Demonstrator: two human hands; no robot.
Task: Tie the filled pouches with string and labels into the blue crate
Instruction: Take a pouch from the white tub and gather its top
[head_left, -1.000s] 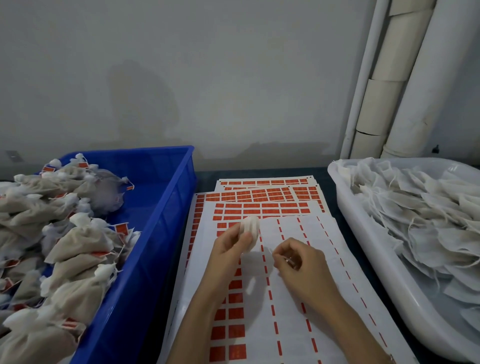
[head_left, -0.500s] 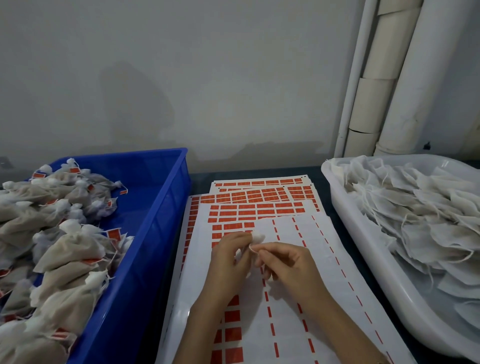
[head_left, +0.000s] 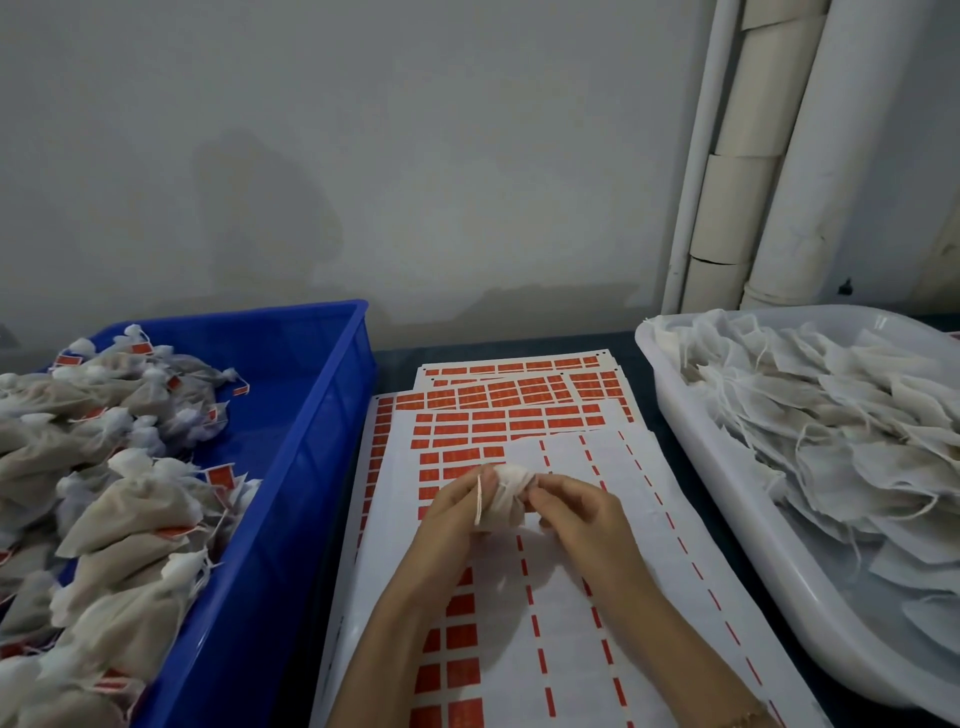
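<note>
Pouches already tied and labelled (head_left: 119, 514) pile up in the blue crate (head_left: 332, 415) at left. At centre, over the label sheets (head_left: 519, 415), the left hand (head_left: 447, 512) grips one pouch (head_left: 506, 488), string (head_left: 479, 499) hanging loose; the right hand (head_left: 576, 512) pinches its neck. Many untied pouches (head_left: 831, 415) remain in the white tub (head_left: 691, 457) at right.

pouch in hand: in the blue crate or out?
Out. Both the left hand and right hand hold the pouch over the label sheets, right of the blue crate.
</note>
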